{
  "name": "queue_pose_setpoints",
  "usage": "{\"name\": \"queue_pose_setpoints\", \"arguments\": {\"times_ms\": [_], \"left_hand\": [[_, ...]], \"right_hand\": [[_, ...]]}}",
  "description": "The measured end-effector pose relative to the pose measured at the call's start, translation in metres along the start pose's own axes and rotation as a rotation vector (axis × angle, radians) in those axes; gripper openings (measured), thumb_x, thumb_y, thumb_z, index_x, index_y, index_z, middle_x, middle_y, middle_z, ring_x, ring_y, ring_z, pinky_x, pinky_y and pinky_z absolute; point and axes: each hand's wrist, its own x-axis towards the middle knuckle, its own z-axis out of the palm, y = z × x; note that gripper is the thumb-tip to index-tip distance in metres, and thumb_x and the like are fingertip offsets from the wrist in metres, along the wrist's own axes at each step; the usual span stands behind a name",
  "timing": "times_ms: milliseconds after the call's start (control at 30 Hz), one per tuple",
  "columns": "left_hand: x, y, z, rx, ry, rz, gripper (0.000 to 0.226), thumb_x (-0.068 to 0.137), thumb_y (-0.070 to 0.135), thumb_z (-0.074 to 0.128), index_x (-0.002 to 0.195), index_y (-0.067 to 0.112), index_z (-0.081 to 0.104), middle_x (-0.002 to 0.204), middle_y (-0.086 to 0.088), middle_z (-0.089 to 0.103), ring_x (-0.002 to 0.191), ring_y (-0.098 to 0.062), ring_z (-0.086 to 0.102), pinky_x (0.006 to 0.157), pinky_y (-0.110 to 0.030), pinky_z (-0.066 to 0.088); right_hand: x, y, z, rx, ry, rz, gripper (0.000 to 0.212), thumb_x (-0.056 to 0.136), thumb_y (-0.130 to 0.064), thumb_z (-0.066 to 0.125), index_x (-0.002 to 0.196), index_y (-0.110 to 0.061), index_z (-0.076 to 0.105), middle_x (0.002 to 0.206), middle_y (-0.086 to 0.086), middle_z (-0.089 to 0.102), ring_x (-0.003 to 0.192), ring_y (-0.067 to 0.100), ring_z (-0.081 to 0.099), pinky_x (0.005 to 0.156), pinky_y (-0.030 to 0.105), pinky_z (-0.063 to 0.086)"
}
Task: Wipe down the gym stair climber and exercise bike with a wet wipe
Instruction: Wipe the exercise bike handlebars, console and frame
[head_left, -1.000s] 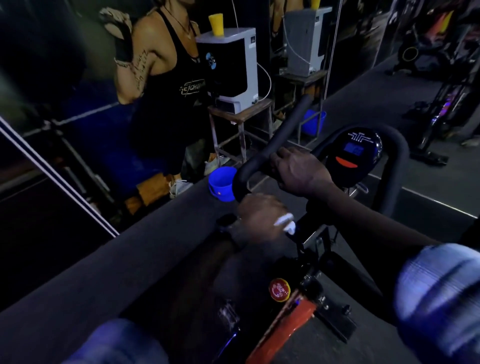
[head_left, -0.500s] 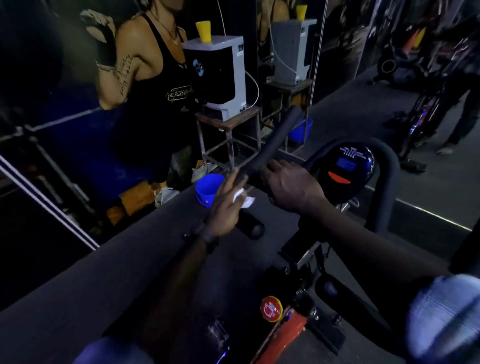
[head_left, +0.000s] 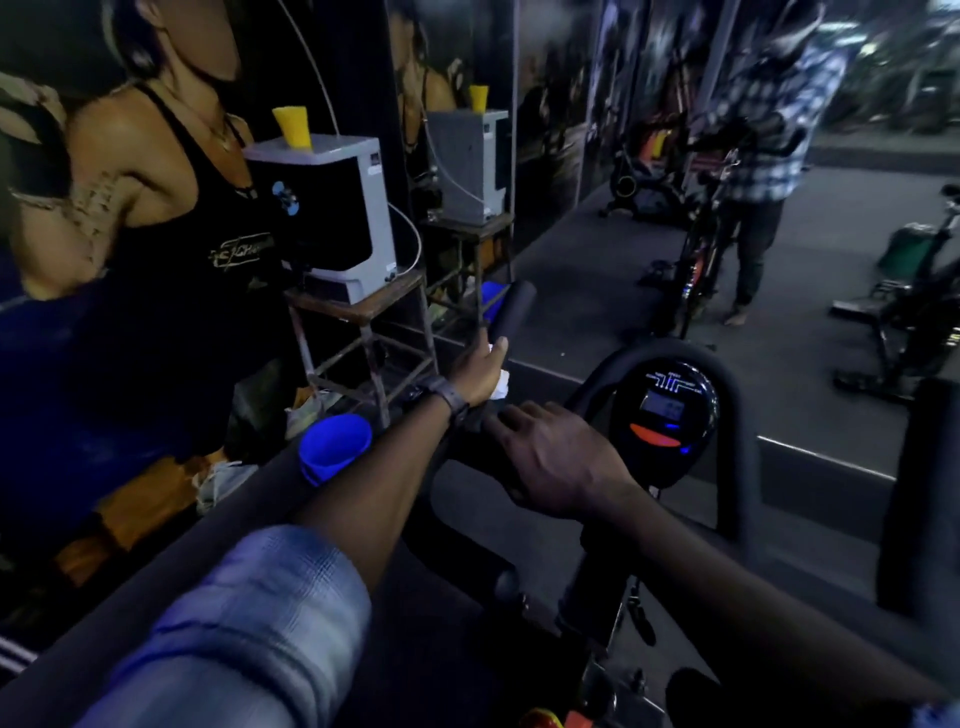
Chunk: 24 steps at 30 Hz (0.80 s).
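Observation:
I stand over the exercise bike, whose black console (head_left: 662, 415) has a lit blue screen and a red button. My left hand (head_left: 480, 369) wraps round the bike's left handlebar (head_left: 511, 309) just below its upper end, with a white wet wipe (head_left: 500, 382) pressed between palm and bar. My right hand (head_left: 550, 457) curls over the middle of the handlebar, left of the console. The curved right handlebar (head_left: 727, 415) arches behind the console.
A water purifier (head_left: 332, 213) with a yellow cup on top sits on a metal stool (head_left: 363, 332) against the mural wall. A blue bucket (head_left: 335, 447) stands on the floor. A wall mirror reflects a person in a plaid shirt (head_left: 763, 156) and other bikes.
My left hand with the wipe has slid up the left handlebar, from its lower end to near its upper end. My right hand has kept its hold on the bar's middle.

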Motion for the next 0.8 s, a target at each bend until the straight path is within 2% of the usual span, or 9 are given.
{"name": "queue_pose_setpoints", "arguments": {"times_ms": [167,267,333,400,500,567,633,733,800], "left_hand": [[-0.016,-0.023,-0.01,0.185,-0.094,0.23,0.069,0.104,0.021,0.04,0.154,0.013,-0.006,0.155,-0.01,0.022,0.134,-0.02,0.04,0.094,-0.005,0.024],[-0.034,-0.046,-0.015,0.222,-0.063,0.192,0.08,0.099,0.028,0.05,0.155,0.02,-0.006,0.157,-0.019,0.02,0.142,-0.027,0.028,0.106,-0.023,0.025],[-0.046,-0.052,-0.012,0.229,0.023,0.146,0.082,0.095,0.037,0.051,0.155,0.012,0.002,0.143,-0.023,0.043,0.133,-0.031,0.039,0.11,-0.031,0.024],[-0.049,-0.059,-0.007,0.39,0.019,0.204,0.068,0.096,0.04,0.037,0.148,-0.002,0.027,0.125,-0.02,0.056,0.125,-0.031,0.046,0.111,-0.034,0.018],[-0.027,-0.066,-0.006,0.618,-0.013,0.275,0.069,0.081,0.046,0.017,0.116,0.003,0.058,0.104,-0.015,0.06,0.106,-0.034,0.058,0.081,-0.036,0.034],[-0.014,-0.059,-0.003,0.478,0.024,0.219,0.047,0.087,0.04,0.026,0.095,0.002,0.052,0.088,-0.014,0.059,0.085,-0.035,0.06,0.065,-0.034,0.03],[-0.013,-0.036,-0.001,0.272,0.065,0.232,0.025,0.096,0.026,0.037,0.084,0.005,0.041,0.075,-0.008,0.047,0.07,-0.029,0.051,0.062,-0.031,0.021],[0.004,0.001,-0.003,0.1,0.105,0.255,0.023,0.097,0.01,0.041,0.075,0.01,0.036,0.067,-0.007,0.038,0.064,-0.023,0.042,0.06,-0.029,0.022],[0.036,0.012,0.0,0.048,0.101,0.212,0.025,0.095,0.022,0.042,0.074,0.009,0.037,0.069,-0.018,0.046,0.063,-0.032,0.049,0.059,-0.032,0.031]], "right_hand": [[0.006,-0.004,0.006,-0.087,-0.044,0.129,0.038,0.09,-0.052,0.043,0.091,-0.02,0.062,0.081,0.007,0.069,0.076,0.029,0.061,0.073,0.039,0.041],[0.017,-0.004,0.002,-0.077,-0.06,0.244,0.048,0.089,-0.051,0.036,0.073,-0.018,0.067,0.068,0.01,0.068,0.068,0.029,0.065,0.068,0.036,0.04],[0.029,-0.001,-0.004,-0.022,-0.08,0.322,0.042,0.091,-0.048,0.041,0.084,-0.017,0.068,0.082,0.011,0.072,0.078,0.03,0.069,0.067,0.035,0.037],[0.039,0.006,0.0,-0.016,-0.103,0.347,0.032,0.093,-0.042,0.046,0.1,-0.018,0.066,0.098,0.01,0.072,0.091,0.031,0.068,0.071,0.035,0.037],[0.049,0.015,0.002,-0.041,-0.096,0.384,0.026,0.089,-0.039,0.047,0.095,-0.021,0.066,0.097,0.007,0.072,0.096,0.029,0.064,0.083,0.039,0.039],[0.052,0.015,0.004,-0.08,-0.092,0.388,0.027,0.085,-0.042,0.05,0.087,-0.02,0.066,0.089,0.006,0.072,0.094,0.03,0.061,0.084,0.042,0.037],[0.05,0.013,0.006,-0.091,-0.076,0.414,0.027,0.081,-0.043,0.055,0.081,-0.019,0.068,0.082,0.008,0.07,0.09,0.03,0.061,0.084,0.043,0.039],[0.049,0.014,0.009,-0.11,-0.025,0.486,0.022,0.07,-0.044,0.061,0.075,-0.023,0.067,0.072,0.006,0.068,0.08,0.028,0.062,0.08,0.041,0.04],[0.049,0.015,0.01,-0.109,-0.001,0.497,0.024,0.066,-0.045,0.065,0.073,-0.023,0.067,0.067,0.004,0.067,0.076,0.027,0.062,0.077,0.039,0.04]]}}
